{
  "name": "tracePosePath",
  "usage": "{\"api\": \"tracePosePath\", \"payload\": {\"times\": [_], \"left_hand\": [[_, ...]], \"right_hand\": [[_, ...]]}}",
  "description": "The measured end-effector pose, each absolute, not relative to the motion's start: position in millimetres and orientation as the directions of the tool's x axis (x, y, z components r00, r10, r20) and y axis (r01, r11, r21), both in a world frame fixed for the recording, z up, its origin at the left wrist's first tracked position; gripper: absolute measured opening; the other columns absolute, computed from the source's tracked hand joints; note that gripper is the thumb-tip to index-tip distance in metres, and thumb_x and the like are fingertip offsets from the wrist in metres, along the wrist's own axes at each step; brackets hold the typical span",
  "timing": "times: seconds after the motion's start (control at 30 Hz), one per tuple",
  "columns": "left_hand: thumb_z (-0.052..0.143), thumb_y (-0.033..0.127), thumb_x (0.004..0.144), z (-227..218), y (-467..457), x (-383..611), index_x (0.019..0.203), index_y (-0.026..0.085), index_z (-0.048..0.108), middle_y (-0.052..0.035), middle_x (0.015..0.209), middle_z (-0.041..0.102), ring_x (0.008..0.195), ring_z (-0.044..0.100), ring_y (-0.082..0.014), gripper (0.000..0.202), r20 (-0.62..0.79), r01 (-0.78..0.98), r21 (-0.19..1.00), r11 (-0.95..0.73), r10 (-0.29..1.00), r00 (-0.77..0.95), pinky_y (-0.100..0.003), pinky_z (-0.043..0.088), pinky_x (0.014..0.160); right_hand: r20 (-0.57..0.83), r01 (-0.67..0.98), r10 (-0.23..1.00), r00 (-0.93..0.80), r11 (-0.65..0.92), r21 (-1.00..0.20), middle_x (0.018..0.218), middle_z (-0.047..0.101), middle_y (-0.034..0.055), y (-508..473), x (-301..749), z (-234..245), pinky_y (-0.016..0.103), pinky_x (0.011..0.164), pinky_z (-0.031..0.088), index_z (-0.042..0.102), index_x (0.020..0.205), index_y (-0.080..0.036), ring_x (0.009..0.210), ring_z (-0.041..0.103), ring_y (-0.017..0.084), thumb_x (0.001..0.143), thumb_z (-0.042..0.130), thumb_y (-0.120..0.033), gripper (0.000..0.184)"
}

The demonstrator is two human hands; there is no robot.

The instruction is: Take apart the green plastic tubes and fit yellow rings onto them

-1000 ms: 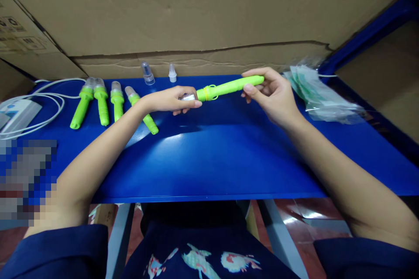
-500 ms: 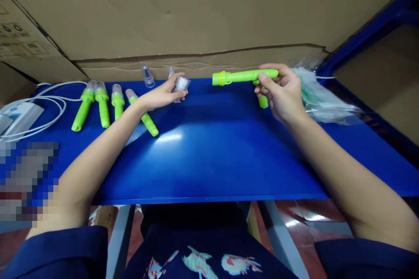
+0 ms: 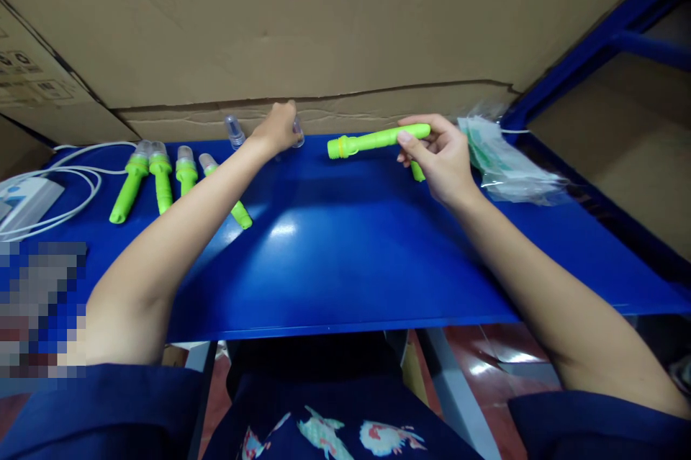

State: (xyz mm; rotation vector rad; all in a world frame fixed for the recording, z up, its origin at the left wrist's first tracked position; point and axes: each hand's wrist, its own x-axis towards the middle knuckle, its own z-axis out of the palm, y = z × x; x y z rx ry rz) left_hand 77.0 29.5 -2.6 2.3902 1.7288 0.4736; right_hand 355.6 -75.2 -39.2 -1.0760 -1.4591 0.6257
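My right hand [image 3: 440,158] is closed on a bright green tube [image 3: 372,141], held level above the blue table [image 3: 345,258] with its threaded end pointing left. A second green piece [image 3: 417,171] shows under that hand. My left hand [image 3: 278,129] reaches to the table's back edge, fingers curled over a clear cap [image 3: 297,132]; whether it still grips the cap is hidden. Another clear cap [image 3: 233,130] stands just left of it. Several green tubes with clear caps [image 3: 156,176] lie in a row at the back left.
Cardboard boxes [image 3: 302,21] wall the back. A pile of clear plastic bags [image 3: 502,158] lies at the back right beside a blue frame [image 3: 594,50]. A white device [image 3: 21,204] with white cable [image 3: 80,179] sits at the far left.
The clear cap came off the green tube. My left hand carried it away to the back edge of the table, while my right hand kept the tube and shifted it slightly.
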Motion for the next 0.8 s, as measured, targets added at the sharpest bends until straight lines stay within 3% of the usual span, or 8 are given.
{"api": "tracePosePath", "payload": {"times": [0.07, 0.17, 0.3, 0.4, 0.5, 0.6, 0.7, 0.8], "left_hand": [[0.08, 0.012, 0.078, -4, 42, 79, 0.124, 0.008, 0.062, -0.0231, 0.134, 0.064, 0.134, 0.061, -0.0419, 0.05, 0.179, 0.895, 0.325, -0.305, 0.949, 0.259, -0.049, 0.051, 0.112], [0.082, 0.012, 0.071, -7, 55, 79, 0.114, 0.012, 0.064, -0.0205, 0.127, 0.067, 0.129, 0.06, -0.0405, 0.046, 0.195, 0.88, 0.355, -0.315, 0.946, 0.259, -0.046, 0.052, 0.104], [0.077, 0.022, 0.075, -3, 55, 72, 0.113, 0.014, 0.064, -0.0089, 0.106, 0.069, 0.116, 0.061, -0.028, 0.041, 0.253, 0.834, 0.388, -0.391, 0.916, 0.312, -0.038, 0.046, 0.097], [0.072, 0.03, 0.078, 12, 40, 67, 0.113, 0.02, 0.065, -0.0047, 0.095, 0.069, 0.112, 0.059, -0.0267, 0.037, 0.342, 0.809, 0.394, -0.435, 0.887, 0.31, -0.036, 0.042, 0.09], [0.066, 0.036, 0.082, 31, 11, 59, 0.113, 0.028, 0.065, -0.0071, 0.109, 0.072, 0.111, 0.06, -0.0301, 0.032, 0.408, 0.814, 0.374, -0.446, 0.867, 0.287, -0.04, 0.043, 0.085], [0.06, 0.039, 0.089, 40, -22, 46, 0.119, 0.029, 0.063, -0.0093, 0.13, 0.067, 0.115, 0.06, -0.03, 0.032, 0.414, 0.829, 0.3, -0.472, 0.847, 0.333, -0.042, 0.044, 0.094], [0.063, 0.035, 0.091, 33, -44, 26, 0.119, 0.022, 0.062, -0.0124, 0.128, 0.067, 0.12, 0.06, -0.032, 0.031, 0.375, 0.861, 0.26, -0.437, 0.868, 0.327, -0.044, 0.045, 0.098], [0.064, 0.046, 0.096, 21, -54, 9, 0.124, 0.021, 0.062, -0.0109, 0.121, 0.07, 0.127, 0.057, -0.0337, 0.038, 0.277, 0.868, 0.243, -0.434, 0.888, 0.367, -0.046, 0.044, 0.103]], "right_hand": [[0.482, 0.274, 0.873, 0.076, 0.446, -0.852, 0.077, 0.064, 0.0009, -77, 355, -37, 0.033, 0.051, 0.053, 0.066, 0.104, -0.029, 0.061, 0.062, 0.018, 0.07, 0.085, -0.08, 0.065], [0.496, 0.285, 0.866, 0.067, 0.46, -0.841, 0.078, 0.064, 0.0015, -79, 354, -35, 0.034, 0.053, 0.054, 0.066, 0.104, -0.029, 0.062, 0.063, 0.018, 0.07, 0.084, -0.082, 0.066], [0.497, 0.307, 0.866, 0.057, 0.458, -0.834, 0.079, 0.064, 0.0016, -81, 353, -33, 0.034, 0.055, 0.056, 0.065, 0.105, -0.029, 0.064, 0.064, 0.019, 0.073, 0.082, -0.083, 0.065], [0.496, 0.301, 0.867, 0.054, 0.459, -0.836, 0.077, 0.063, 0.0014, -82, 351, -34, 0.034, 0.056, 0.057, 0.066, 0.105, -0.029, 0.064, 0.064, 0.019, 0.073, 0.082, -0.082, 0.065], [0.498, 0.295, 0.866, 0.055, 0.462, -0.836, 0.075, 0.062, 0.0015, -83, 350, -36, 0.035, 0.056, 0.057, 0.067, 0.103, -0.028, 0.062, 0.063, 0.019, 0.072, 0.083, -0.083, 0.065], [0.498, 0.293, 0.865, 0.064, 0.461, -0.838, 0.074, 0.063, 0.0019, -82, 349, -39, 0.035, 0.055, 0.056, 0.069, 0.101, -0.028, 0.059, 0.062, 0.018, 0.071, 0.084, -0.083, 0.065], [0.51, 0.305, 0.858, 0.06, 0.471, -0.828, 0.077, 0.066, 0.0025, -80, 349, -41, 0.036, 0.057, 0.057, 0.071, 0.101, -0.028, 0.06, 0.063, 0.018, 0.071, 0.085, -0.081, 0.062], [0.514, 0.307, 0.856, 0.048, 0.477, -0.823, 0.079, 0.067, 0.0027, -80, 349, -43, 0.037, 0.056, 0.056, 0.071, 0.101, -0.029, 0.061, 0.064, 0.019, 0.072, 0.087, -0.078, 0.059]]}}
